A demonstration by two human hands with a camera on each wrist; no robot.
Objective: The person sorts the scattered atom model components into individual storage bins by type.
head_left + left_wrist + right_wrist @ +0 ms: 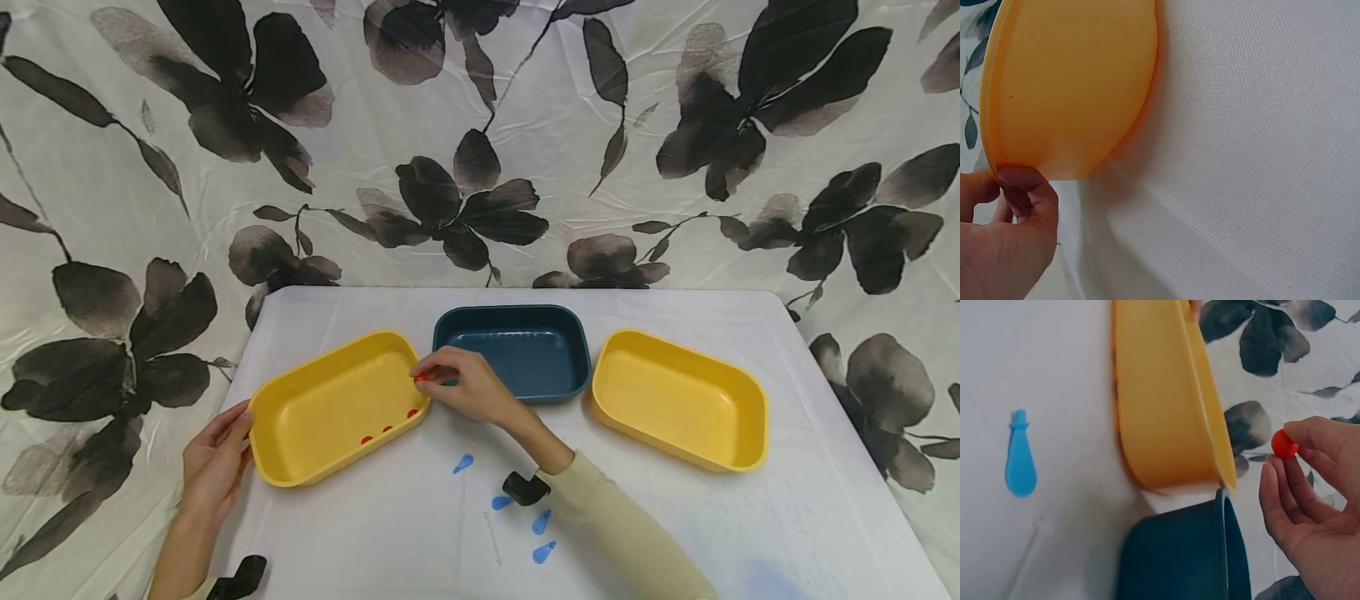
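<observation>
My left hand (217,467) grips the left end of a yellow bin (322,400), its thumb and fingers pinching the rim, as the left wrist view shows close up. Three small red pieces (367,440) lie in that bin along its near side. Between thumb and fingertips, my right hand (468,385) pinches a small red ball (1284,444). That hand is raised over the gap between the yellow bin's right end and a dark blue bin (517,392).
A second yellow bin (678,400) stands right of the dark blue one. Several blue teardrop-shaped pieces (463,463) lie on the white table (360,533) near my right forearm, beside a thin white stick (492,537). A floral cloth (600,150) hangs behind.
</observation>
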